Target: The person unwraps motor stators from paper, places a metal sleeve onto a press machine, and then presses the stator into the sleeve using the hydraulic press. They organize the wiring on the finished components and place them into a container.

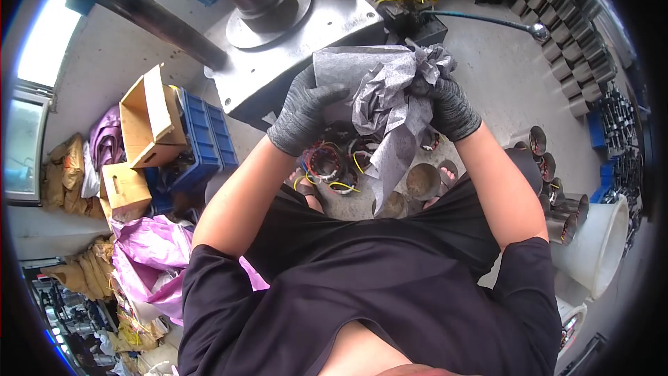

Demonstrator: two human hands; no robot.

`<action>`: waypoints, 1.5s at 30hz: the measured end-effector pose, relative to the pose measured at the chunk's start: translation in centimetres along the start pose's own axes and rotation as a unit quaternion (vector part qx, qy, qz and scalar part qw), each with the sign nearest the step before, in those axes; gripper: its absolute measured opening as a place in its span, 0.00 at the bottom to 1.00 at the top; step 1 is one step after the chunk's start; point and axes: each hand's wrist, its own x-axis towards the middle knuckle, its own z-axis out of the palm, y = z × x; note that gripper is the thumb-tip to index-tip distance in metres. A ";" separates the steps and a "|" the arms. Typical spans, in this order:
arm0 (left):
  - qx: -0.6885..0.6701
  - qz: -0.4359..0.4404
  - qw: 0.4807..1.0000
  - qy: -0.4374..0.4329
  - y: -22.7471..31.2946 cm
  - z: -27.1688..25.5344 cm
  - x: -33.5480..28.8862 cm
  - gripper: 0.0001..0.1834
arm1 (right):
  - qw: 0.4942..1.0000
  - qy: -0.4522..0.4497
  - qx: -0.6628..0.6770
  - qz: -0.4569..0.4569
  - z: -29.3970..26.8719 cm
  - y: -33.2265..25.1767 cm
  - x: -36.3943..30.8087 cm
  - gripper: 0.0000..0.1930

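Note:
In front of me both hands hold a grey, speckled sheet of cloth or paper [386,101]; I cannot tell which material it is. My left hand [306,115], in a dark grey glove, closes on the smoother left part, its thumb lying across the front. The gloved right hand [449,108] grips the bunched, crumpled part. A loose tail of the sheet hangs down between my knees. Whether anything lies inside the folds is hidden.
Ahead stands a metal press with a steel bed [306,28] and a ball-ended lever [539,32]. Wound coils [325,161] and metal cylinders [423,181] sit by my feet. Blue crates [202,132] and cardboard boxes [149,118] are left; stacked metal sleeves [567,49] and a white tub [598,247] right.

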 end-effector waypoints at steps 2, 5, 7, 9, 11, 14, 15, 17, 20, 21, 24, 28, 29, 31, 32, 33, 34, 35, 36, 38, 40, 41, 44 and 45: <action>-0.166 -0.057 0.984 0.016 -0.9 0.2 -0.4 0.35 | 0.999 0.016 -0.029 0.009 0.1 0.3 -0.9 0.34; -0.403 -0.149 0.903 -0.001 -1.6 -1.3 0.8 0.29 | 0.998 0.043 -0.048 0.026 0.3 0.7 -0.8 0.32; -0.389 -0.139 0.909 0.050 -1.8 -0.8 1.2 0.29 | 0.997 0.045 -0.058 -0.033 1.2 1.2 -0.8 0.31; -0.388 -0.133 0.910 0.061 -2.0 -0.6 1.4 0.29 | 0.997 0.052 -0.033 -0.048 0.7 1.6 -0.2 0.31; -0.359 -0.127 0.923 0.056 -2.2 -0.8 1.6 0.30 | 0.996 0.057 -0.011 -0.065 0.3 1.7 0.0 0.30; -0.268 -0.070 0.959 0.056 -2.4 -1.3 1.6 0.29 | 0.993 0.092 -0.051 -0.058 1.1 1.1 0.1 0.24; -0.253 -0.056 0.965 0.048 -2.0 -1.0 1.4 0.29 | 0.992 0.084 -0.057 -0.076 0.8 1.1 0.1 0.22; -0.192 0.000 0.980 0.055 -1.2 -0.2 1.0 0.23 | 0.991 0.105 -0.041 -0.074 0.5 0.7 0.1 0.21; -0.015 0.031 0.999 -0.029 -1.0 0.0 0.5 0.25 | 0.996 0.070 0.035 -0.049 -3.1 -0.3 1.4 0.20; 0.043 0.062 0.994 -0.073 -0.3 0.9 -0.2 0.26 | 0.995 0.091 0.010 -0.032 -4.1 -1.0 1.7 0.20; 0.381 0.298 0.874 -0.045 -1.3 -1.1 -0.1 0.30 | 0.994 0.095 0.045 -0.024 -5.0 -1.8 2.1 0.21; 0.553 0.163 0.786 -0.222 -0.7 -1.9 0.2 0.22 | 0.992 0.120 -0.017 -0.024 -3.4 -1.9 0.8 0.21; 0.617 0.144 0.734 -0.243 -0.6 -1.7 0.1 0.21 | 0.985 0.158 -0.051 -0.043 -2.6 -1.3 0.6 0.21; 0.706 0.082 0.658 -0.248 -1.3 -0.8 0.5 0.19 | 0.983 0.169 -0.052 -0.051 -3.9 -0.2 0.5 0.21; 0.698 0.137 0.677 -0.189 -1.8 -1.3 0.3 0.19 | 0.981 0.178 -0.049 -0.060 -4.7 -0.1 0.9 0.21; 0.685 0.192 0.691 -0.129 -1.9 -1.7 -0.1 0.19 | 0.979 0.188 -0.046 -0.069 -5.3 -0.3 1.2 0.22; 0.687 0.230 0.688 -0.042 -1.9 -2.0 -0.3 0.16 | 0.988 0.138 -0.053 -0.054 -5.9 -1.1 1.2 0.22; 0.681 0.219 0.698 0.028 -1.9 -2.0 -0.1 0.13 | 0.988 0.137 -0.055 -0.055 -6.3 -1.1 1.1 0.22; 0.642 0.215 0.732 0.078 -2.2 -2.3 0.0 0.13 | 0.983 0.150 -0.048 -0.096 -5.8 -1.0 0.8 0.20; 0.582 0.260 0.750 0.177 -4.8 -4.3 1.5 0.11 | 0.979 0.135 -0.062 -0.139 -6.5 -1.2 1.4 0.19; 0.496 0.160 0.834 0.183 -4.1 -5.5 1.8 0.13 | 0.981 0.086 -0.099 -0.141 -8.0 -1.5 1.9 0.23; 0.497 0.085 0.853 0.138 -4.4 -7.6 2.6 0.14 | 0.989 0.069 -0.053 -0.123 -7.7 -1.3 1.8 0.22; 0.251 -0.072 0.947 0.189 -3.1 -8.0 3.5 0.20 | 0.999 0.035 0.001 -0.038 -6.0 -1.4 1.0 0.21; 0.436 0.126 0.882 0.122 -5.8 -10.8 4.6 0.21 | 0.999 0.014 -0.034 0.008 -7.2 -0.8 1.5 0.20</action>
